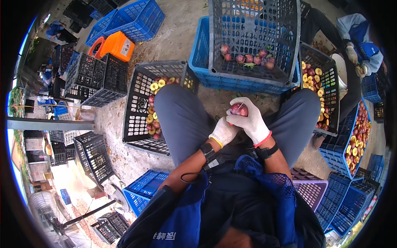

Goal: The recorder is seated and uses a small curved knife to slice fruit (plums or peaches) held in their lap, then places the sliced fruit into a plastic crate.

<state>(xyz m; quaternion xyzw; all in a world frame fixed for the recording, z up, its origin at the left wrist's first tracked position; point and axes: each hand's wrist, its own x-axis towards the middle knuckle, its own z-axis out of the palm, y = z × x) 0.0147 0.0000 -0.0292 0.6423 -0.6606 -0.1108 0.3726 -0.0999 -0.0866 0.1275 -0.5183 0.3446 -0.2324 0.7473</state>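
- Gripping a round, dark red plum [240,110] in the head view, the right hand [253,122], in a white knit glove with a red cuff, curls snugly about the fruit, above the floor between the person's knees.
- The left hand [224,132], in a white knit glove with a yellow cuff, is folded narrow against the right one, just below the plum; I cannot tell what its fingers hold. A thin, pale strip [241,106] crosses the plum, too small to identify.
- Left of the knees, a black, slotted plastic crate [136,128] stands on the grey concrete floor [124,161], with red plums and yellow-fleshed halves along its right edge.
- Ahead, a black lattice crate [253,76] sits on a blue plastic crate [199,71]; whole red plums lie along its near edge.
- Beyond the right knee, another black plastic crate [333,97] carries cut plums, mostly toward its left edge.
- Farther right, a blue lattice crate [337,153] is heaped with cut plums to its rim.
- Near the upper right, a co-worker in a blue-and-white sleeve [351,25] has both gloved hands close together.
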